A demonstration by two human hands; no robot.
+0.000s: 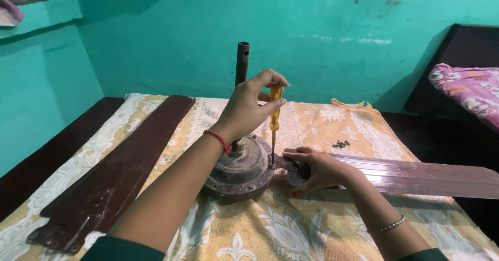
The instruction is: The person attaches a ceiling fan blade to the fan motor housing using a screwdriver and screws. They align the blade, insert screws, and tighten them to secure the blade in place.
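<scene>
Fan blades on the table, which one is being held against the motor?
The lighter brown fan blade on the right: the right hand presses its end at the fan motor. The darker stacked blades lie loose on the left.

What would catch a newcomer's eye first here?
At centre, the left hand stands a yellow screwdriver upright on a fan motor, while the right hand presses a blade against it. Two loose blades lie to the left on the cloth.
</scene>
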